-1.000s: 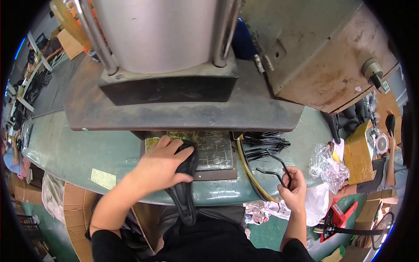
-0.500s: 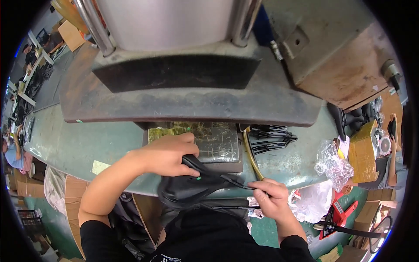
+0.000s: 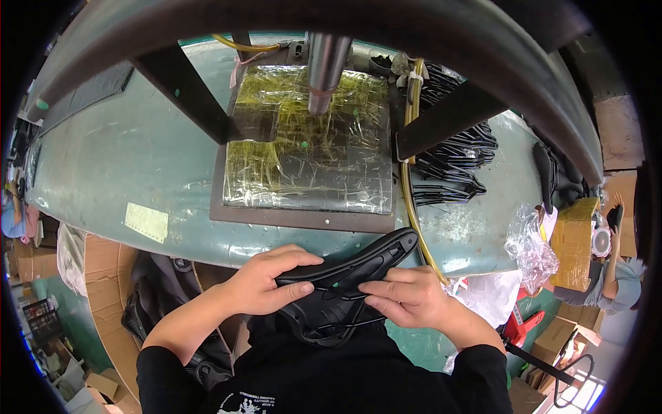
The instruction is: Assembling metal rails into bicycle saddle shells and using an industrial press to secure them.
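A black bicycle saddle (image 3: 389, 250) is held in front of my body, tilted on its side with its underside facing me and its nose pointing up to the right. My left hand (image 3: 270, 279) grips it along the edge, thumb on the underside and fingers over the top. A black bent-wire saddle rail (image 3: 350, 323) lies against the underside. My right hand (image 3: 407, 295) pinches the rail near the middle of the saddle; its fingertips partly cover the rail there. Whether the rail ends sit in their sockets cannot be made out.
Beyond the saddle, a flat plate wrapped in yellowed tape (image 3: 310, 172) lies on the green table (image 3: 172, 186) under a press rod (image 3: 325, 72) and dark frame. Right of it are a yellow hose (image 3: 408, 186) and stacked black rails (image 3: 455, 162). A cardboard box (image 3: 103, 303) with saddles stands lower left.
The saddle has turned from top up to underside facing me, its nose rising. My right hand has brought the rail in against it. My view has shifted, showing more of the taped plate.
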`<state>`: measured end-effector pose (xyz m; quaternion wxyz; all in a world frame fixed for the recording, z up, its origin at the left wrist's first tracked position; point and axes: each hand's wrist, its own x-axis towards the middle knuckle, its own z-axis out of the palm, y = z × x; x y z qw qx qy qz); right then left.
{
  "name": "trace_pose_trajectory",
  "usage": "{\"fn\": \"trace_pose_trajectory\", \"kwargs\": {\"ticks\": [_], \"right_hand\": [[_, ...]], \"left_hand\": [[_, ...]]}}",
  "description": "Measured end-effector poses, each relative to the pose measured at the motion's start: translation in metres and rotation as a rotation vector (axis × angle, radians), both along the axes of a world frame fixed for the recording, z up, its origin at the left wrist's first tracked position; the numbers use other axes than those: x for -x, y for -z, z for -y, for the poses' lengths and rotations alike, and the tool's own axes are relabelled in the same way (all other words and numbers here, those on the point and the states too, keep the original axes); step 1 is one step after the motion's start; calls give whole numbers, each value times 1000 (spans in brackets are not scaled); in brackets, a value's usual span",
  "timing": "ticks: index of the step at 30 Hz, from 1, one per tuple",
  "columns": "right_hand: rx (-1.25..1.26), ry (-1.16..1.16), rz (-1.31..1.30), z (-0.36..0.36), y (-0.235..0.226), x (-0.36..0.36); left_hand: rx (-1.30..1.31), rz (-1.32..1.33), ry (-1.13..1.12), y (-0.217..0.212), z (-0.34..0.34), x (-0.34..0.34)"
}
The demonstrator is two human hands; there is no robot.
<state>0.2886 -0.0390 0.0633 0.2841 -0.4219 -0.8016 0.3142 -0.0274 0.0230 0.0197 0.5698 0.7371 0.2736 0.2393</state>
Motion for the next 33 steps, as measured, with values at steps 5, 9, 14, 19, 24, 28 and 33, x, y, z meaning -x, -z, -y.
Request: {"fn": "trace_pose_trajectory", "kwargs": {"ticks": [5,9,14,19,24,28,33], "right_hand": [[-27,-80,32,2,3,7],[-109,-188,55,-2,-1,10],[-190,-274,44,-11,-4,22],[-254,-308,26,-13,-4,36],[-233,-249,-1,-11,2,40],[-269,-284,77,-9,-14,40],[-248,-347,69,-17,-11,51]], "left_hand": [[157,13,132,4,-5,12],[557,167,179,12,-2,22],[604,153,196,5,5,15],[547,137,212,6,10,15],[529,137,191,10,12,14],[442,170,176,4,14,12],[360,170,164,4,19,8]]}}
